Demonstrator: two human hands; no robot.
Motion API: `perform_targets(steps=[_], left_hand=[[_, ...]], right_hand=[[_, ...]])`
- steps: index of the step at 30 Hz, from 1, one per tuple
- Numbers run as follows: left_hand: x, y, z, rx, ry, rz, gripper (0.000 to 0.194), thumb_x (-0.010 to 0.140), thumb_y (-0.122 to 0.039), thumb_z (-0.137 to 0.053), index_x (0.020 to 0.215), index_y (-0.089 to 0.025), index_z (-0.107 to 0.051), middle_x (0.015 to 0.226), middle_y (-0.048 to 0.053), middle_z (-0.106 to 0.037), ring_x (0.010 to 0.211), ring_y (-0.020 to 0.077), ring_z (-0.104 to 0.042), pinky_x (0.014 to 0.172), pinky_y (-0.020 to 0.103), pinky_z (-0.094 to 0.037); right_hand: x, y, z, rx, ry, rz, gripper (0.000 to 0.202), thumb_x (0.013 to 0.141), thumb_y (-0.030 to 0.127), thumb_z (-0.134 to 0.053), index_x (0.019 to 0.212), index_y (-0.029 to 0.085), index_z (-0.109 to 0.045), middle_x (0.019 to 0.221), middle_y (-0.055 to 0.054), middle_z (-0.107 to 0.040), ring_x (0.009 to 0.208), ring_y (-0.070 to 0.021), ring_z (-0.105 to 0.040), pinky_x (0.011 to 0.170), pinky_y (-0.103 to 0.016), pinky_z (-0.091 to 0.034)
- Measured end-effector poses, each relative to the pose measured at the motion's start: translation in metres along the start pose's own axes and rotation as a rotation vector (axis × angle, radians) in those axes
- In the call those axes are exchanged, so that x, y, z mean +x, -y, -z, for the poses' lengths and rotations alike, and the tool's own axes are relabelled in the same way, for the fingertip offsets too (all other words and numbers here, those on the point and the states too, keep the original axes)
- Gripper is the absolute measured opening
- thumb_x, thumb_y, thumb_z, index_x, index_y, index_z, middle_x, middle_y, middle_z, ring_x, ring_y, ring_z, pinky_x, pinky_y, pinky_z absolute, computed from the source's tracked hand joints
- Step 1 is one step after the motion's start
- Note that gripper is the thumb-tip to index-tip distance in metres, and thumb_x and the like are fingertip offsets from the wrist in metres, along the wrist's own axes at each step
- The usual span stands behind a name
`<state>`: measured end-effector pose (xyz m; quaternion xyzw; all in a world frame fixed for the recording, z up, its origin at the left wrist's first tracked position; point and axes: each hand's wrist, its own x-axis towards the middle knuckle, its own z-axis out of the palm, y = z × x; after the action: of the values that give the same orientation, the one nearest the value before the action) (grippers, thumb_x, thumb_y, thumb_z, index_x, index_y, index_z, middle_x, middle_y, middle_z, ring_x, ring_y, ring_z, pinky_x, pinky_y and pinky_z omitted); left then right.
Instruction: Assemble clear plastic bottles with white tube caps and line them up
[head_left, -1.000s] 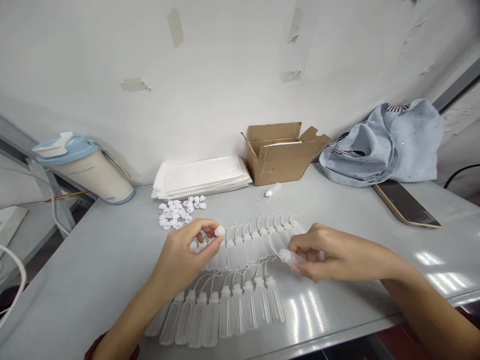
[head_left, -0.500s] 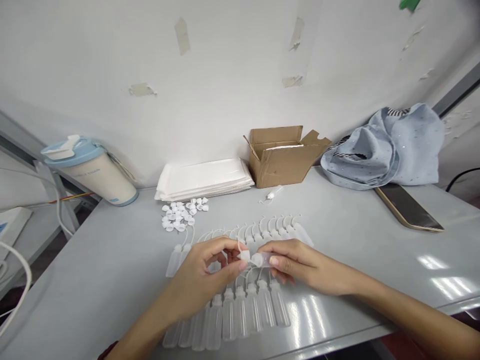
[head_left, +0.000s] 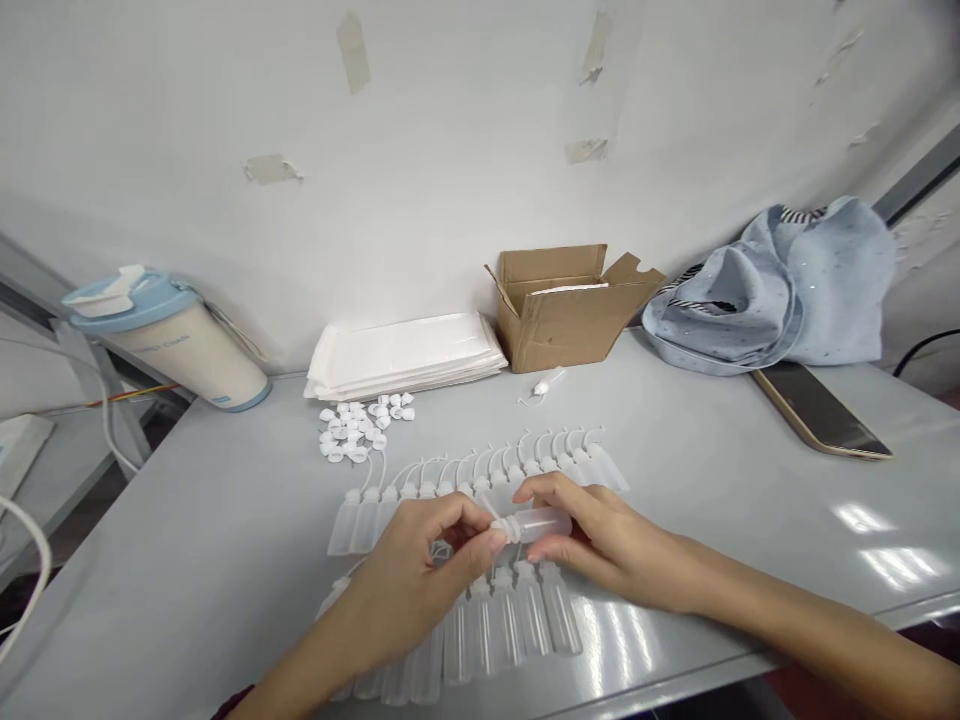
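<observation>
Apparently a cap is being fitted: one small translucent plastic bottle (head_left: 546, 524) is held sideways at the frame's lower centre, its white neck end clamped between thumb and fingertips of the left hand (head_left: 427, 560). Thumb and forefinger of the right hand (head_left: 619, 540) stand apart around its body; whether they touch it, I cannot tell. The next move likely calls for a firm right grip and a twist. Two rows of translucent bottles (head_left: 510, 622) crowd beneath; the smooth grey tabletop (head_left: 720, 490) offers open room centre right, its front edge lower right.

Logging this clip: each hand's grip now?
Left hand: closed on the neck end of a translucent cylindrical plastic bottle.
Right hand: open around its base; contact unclear.
</observation>
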<state>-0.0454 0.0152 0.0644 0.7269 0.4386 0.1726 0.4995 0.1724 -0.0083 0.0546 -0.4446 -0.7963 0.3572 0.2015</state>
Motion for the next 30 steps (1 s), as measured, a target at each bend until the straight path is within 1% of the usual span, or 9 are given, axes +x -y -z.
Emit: perform_targets(steps=[3, 6, 9, 12, 14, 20, 24, 26, 30], left_hand=[[0.001, -0.001, -0.002, -0.002, 0.0, 0.002, 0.03, 0.089, -0.041, -0.049, 0.072, -0.02, -0.062, 0.063, -0.001, -0.06, 0.058, 0.0123, -0.053, 0.046, 0.02, -0.037], [0.001, 0.003, -0.005, 0.06, -0.036, -0.047, 0.021, 0.088, -0.036, -0.052, 0.078, -0.021, -0.061, 0.066, -0.002, -0.061, 0.06, 0.0124, -0.055, 0.045, 0.019, -0.037], [0.0, 0.012, -0.01, 0.208, -0.138, -0.269, 0.009, 0.089, -0.027, -0.053, 0.089, -0.022, -0.061, 0.071, -0.001, -0.062, 0.062, 0.0129, -0.057, 0.051, 0.021, -0.043], [0.0, 0.019, -0.014, 0.316, -0.238, -0.569, 0.013, 0.091, -0.014, -0.049, 0.1, -0.02, -0.057, 0.083, 0.003, -0.063, 0.074, 0.0151, -0.058, 0.067, 0.027, -0.049], [-0.001, 0.021, -0.015, 0.326, -0.245, -0.636, 0.017, 0.091, -0.01, -0.048, 0.103, -0.02, -0.054, 0.09, 0.005, -0.063, 0.081, 0.0157, -0.058, 0.072, 0.028, -0.048], [-0.002, 0.015, -0.012, 0.235, -0.122, -0.356, 0.008, 0.091, -0.024, -0.05, 0.095, -0.022, -0.058, 0.084, 0.001, -0.064, 0.071, 0.0134, -0.057, 0.063, 0.024, -0.046], [-0.003, 0.008, -0.01, 0.155, -0.056, -0.171, 0.017, 0.092, -0.034, -0.048, 0.09, -0.022, -0.061, 0.078, 0.001, -0.062, 0.068, 0.0141, -0.056, 0.05, 0.021, -0.041], [-0.004, 0.004, -0.008, 0.087, -0.052, -0.117, 0.023, 0.092, -0.038, -0.046, 0.086, -0.022, -0.061, 0.078, 0.001, -0.062, 0.07, 0.0142, -0.056, 0.05, 0.02, -0.041], [-0.004, 0.001, -0.005, 0.002, -0.052, -0.06, 0.027, 0.093, -0.042, -0.047, 0.083, -0.022, -0.063, 0.079, 0.0, -0.063, 0.07, 0.0133, -0.058, 0.053, 0.02, -0.044]], right_hand=[[0.001, -0.005, -0.006, -0.064, -0.032, 0.066, 0.034, 0.095, 0.046, -0.043, 0.111, 0.017, -0.049, 0.089, -0.008, -0.067, 0.066, -0.0168, -0.061, 0.062, -0.029, -0.048], [0.001, -0.007, -0.007, -0.077, -0.043, 0.065, 0.033, 0.096, 0.045, -0.042, 0.108, 0.016, -0.049, 0.087, -0.01, -0.066, 0.069, -0.0187, -0.061, 0.062, -0.03, -0.047], [0.001, -0.002, -0.004, 0.032, -0.019, -0.009, 0.026, 0.096, 0.04, -0.043, 0.106, 0.018, -0.051, 0.082, -0.005, -0.062, 0.066, -0.0152, -0.056, 0.06, -0.027, -0.044], [0.004, 0.001, -0.001, 0.234, 0.005, -0.091, 0.025, 0.094, 0.041, -0.044, 0.098, 0.018, -0.052, 0.073, 0.0, -0.054, 0.062, -0.0122, -0.047, 0.056, -0.024, -0.038], [0.006, -0.001, -0.001, 0.373, 0.025, -0.14, 0.029, 0.093, 0.046, -0.045, 0.092, 0.018, -0.053, 0.067, 0.003, -0.046, 0.057, -0.0104, -0.039, 0.052, -0.022, -0.032], [0.006, -0.002, -0.004, 0.456, 0.047, -0.183, 0.031, 0.091, 0.049, -0.049, 0.091, 0.018, -0.054, 0.058, 0.007, -0.034, 0.052, -0.0088, -0.031, 0.048, -0.021, -0.024], [0.001, 0.002, -0.002, 0.408, 0.055, -0.171, 0.026, 0.091, 0.044, -0.052, 0.101, 0.021, -0.049, 0.064, 0.006, -0.043, 0.055, -0.0096, -0.037, 0.049, -0.02, -0.03], [-0.001, 0.002, -0.002, 0.364, 0.019, -0.114, 0.024, 0.09, 0.04, -0.054, 0.103, 0.021, -0.047, 0.072, 0.003, -0.051, 0.059, -0.0104, -0.043, 0.051, -0.021, -0.035], [-0.003, -0.002, -0.006, 0.161, -0.178, 0.116, 0.016, 0.091, 0.028, -0.054, 0.104, 0.018, -0.052, 0.082, -0.002, -0.059, 0.064, -0.0111, -0.05, 0.058, -0.023, -0.041]])
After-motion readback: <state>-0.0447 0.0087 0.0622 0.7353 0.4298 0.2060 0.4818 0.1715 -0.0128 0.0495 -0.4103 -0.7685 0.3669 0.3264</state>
